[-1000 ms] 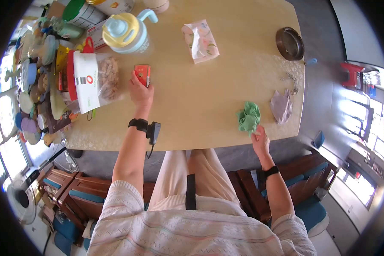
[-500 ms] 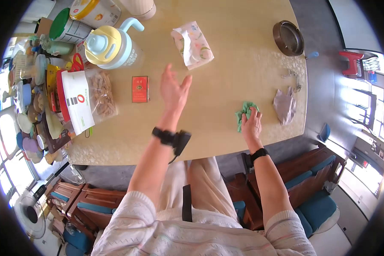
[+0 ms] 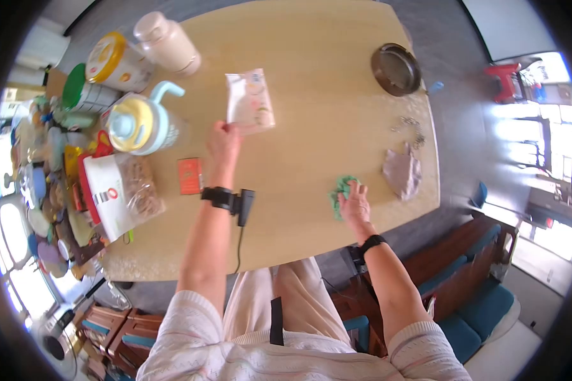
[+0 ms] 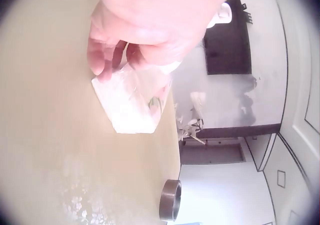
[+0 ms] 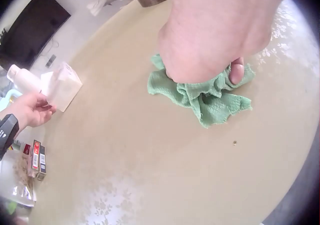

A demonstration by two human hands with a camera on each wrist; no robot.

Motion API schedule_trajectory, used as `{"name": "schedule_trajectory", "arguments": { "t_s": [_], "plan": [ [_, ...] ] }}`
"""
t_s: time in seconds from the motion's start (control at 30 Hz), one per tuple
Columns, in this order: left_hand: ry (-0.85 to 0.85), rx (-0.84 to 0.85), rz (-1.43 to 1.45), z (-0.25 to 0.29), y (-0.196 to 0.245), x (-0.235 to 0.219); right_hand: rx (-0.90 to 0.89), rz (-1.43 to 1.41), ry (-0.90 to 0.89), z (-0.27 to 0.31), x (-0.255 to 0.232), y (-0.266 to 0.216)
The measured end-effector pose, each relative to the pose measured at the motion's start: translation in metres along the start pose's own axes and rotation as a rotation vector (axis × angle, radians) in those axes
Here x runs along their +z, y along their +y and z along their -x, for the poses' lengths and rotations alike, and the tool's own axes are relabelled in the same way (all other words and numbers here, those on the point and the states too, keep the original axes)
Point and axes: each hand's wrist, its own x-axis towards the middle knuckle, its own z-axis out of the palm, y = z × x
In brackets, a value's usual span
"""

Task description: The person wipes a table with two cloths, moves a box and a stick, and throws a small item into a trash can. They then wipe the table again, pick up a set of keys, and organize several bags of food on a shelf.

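Head | left hand [image 3: 224,149] pinches tissue pack [image 3: 255,105] | red box [image 3: 189,176]: lettering blurred

On 1 pale beige tabletop [image 3: 299,165] I count 1 crumpled green cloth [image 5: 220,109] and 1 mauve cloth [image 3: 402,174], making 2 cloths; 1 pink floral soft tissue pack [image 3: 256,101]; 1 red cardboard box [image 3: 189,176]; 1 round dark-brown dish [image 3: 381,77]; 1 pale-blue, yellow-lidded jug [image 3: 140,125]; 1 pale-pink bottle [image 3: 170,47]; 1 yellow-lidded canister [image 3: 122,66] plus 1 green-lidded canister [image 3: 90,90], 2 canisters; 1 white-and-clear plastic bag [image 3: 113,190]. I wear 2 black wrist straps [image 3: 217,197].
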Motion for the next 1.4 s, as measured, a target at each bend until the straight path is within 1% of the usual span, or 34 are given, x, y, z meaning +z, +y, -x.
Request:
{"name": "schedule_trajectory", "arguments": {
  "t_s": [0.03,0.07,0.13,0.17,0.23,0.27,0.33,0.4,0.47,0.5,0.53,0.57,0.6,0.63,0.67,0.7,0.73,0.77,0.83,0.87,0.93,0.97,1.0,1.03,1.07,1.1,1.13,1.2,1.23,1.3,1.37,1.4],
  "plan": [
    [-0.01,0.008,-0.003,0.001,0.008,-0.007,0.059,-0.033,-0.057,0.0,-0.001,-0.005],
    [-0.026,0.01,0.0,0.004,0.016,-0.012,0.074,-0.029,-0.051,-0.001,-0.002,-0.007],
    [-0.033,0.002,0.148,0.016,0.025,-0.017,0.045,-0.095,-0.049,0.002,-0.004,-0.007],
    [-0.054,-0.001,0.151,0.024,0.022,-0.019,0.065,-0.088,-0.044,0.002,-0.004,-0.008],
    [0.097,-0.002,0.171,0.045,0.013,-0.02,0.065,-0.055,-0.037,0.001,-0.001,-0.008],
    [0.071,-0.008,0.174,0.058,0.006,-0.015,0.09,-0.045,-0.032,0.002,-0.002,-0.007],
    [-0.129,0.107,-0.036,0.082,-0.012,-0.008,0.082,-0.064,-0.042,0.002,-0.001,-0.009],
    [-0.341,0.174,-0.179,0.123,-0.013,0.017,0.1,-0.068,-0.05,0.003,-0.002,-0.01],
    [-0.511,0.536,-0.42,0.157,-0.018,0.043,0.108,-0.104,-0.051,0.002,0.0,-0.009],
    [-0.54,0.614,-0.47,0.176,-0.018,0.059,0.112,-0.104,-0.05,0.001,-0.006,-0.006],
    [-0.565,0.689,-0.519,0.194,-0.018,0.076,0.089,-0.139,-0.122,-0.001,-0.015,-0.004],
    [-0.564,0.686,-0.52,0.212,-0.015,0.092,0.065,-0.174,-0.194,-0.004,-0.023,0.0],
    [-0.564,0.711,-0.562,0.229,-0.013,0.109,-0.03,-0.254,-0.257,-0.008,-0.036,0.011],
    [-0.555,0.732,-0.608,0.238,-0.008,0.136,-0.044,-0.255,-0.263,-0.027,-0.057,0.04],
    [-0.557,0.726,-0.615,0.241,-0.011,0.148,-0.026,-0.345,-0.382,-0.04,-0.08,0.06],
    [-0.533,0.737,-0.682,0.243,-0.017,0.162,-0.01,-0.434,-0.504,-0.057,-0.1,0.078],
    [-0.51,0.746,-0.749,0.245,-0.022,0.175,0.019,-0.391,-0.332,-0.075,-0.118,0.092],
    [-0.51,0.741,-0.756,0.242,-0.028,0.184,0.046,-0.346,-0.156,-0.098,-0.131,0.106],
    [-0.447,0.869,-0.732,0.223,-0.038,0.191,0.075,-0.22,0.086,-0.145,-0.141,0.137],
    [-0.449,0.863,-0.741,0.214,-0.038,0.194,0.076,-0.226,0.078,-0.165,-0.14,0.149],
    [-0.389,0.869,-0.66,0.188,-0.027,0.203,-0.121,-0.046,0.351,-0.197,-0.134,0.168],
    [-0.307,0.853,-0.677,0.174,-0.019,0.208,-0.121,-0.059,0.344,-0.204,-0.133,0.171],
    [-0.228,0.838,-0.694,0.16,-0.009,0.214,-0.059,0.004,0.265,-0.21,-0.133,0.169],
    [-0.233,0.838,-0.709,0.148,0.001,0.22,0.002,0.067,0.186,-0.213,-0.134,0.166],
    [-0.155,0.838,-0.68,0.136,0.012,0.226,0.007,0.056,0.18,-0.215,-0.133,0.164],
    [-0.077,0.838,-0.649,0.128,0.023,0.234,0.009,0.049,0.098,-0.214,-0.132,0.162],
    [-0.08,0.841,-0.66,0.123,0.034,0.243,0.009,0.04,0.02,-0.214,-0.134,0.163],
    [-0.147,0.746,-0.627,0.116,0.053,0.268,0.013,0.016,-0.01,-0.212,-0.136,0.172],
    [-0.152,0.75,-0.637,0.113,0.06,0.286,0.014,0.004,-0.037,-0.21,-0.137,0.178],
    [-0.29,0.895,-0.596,0.107,0.073,0.329,0.035,-0.002,-0.031,-0.205,-0.137,0.198],
    [-0.356,0.991,-0.634,0.113,0.097,0.375,0.043,-0.122,0.007,-0.191,-0.143,0.221],
    [-0.355,1.021,-0.638,0.112,0.103,0.398,0.045,-0.181,0.024,-0.183,-0.145,0.233]
  ]
}}
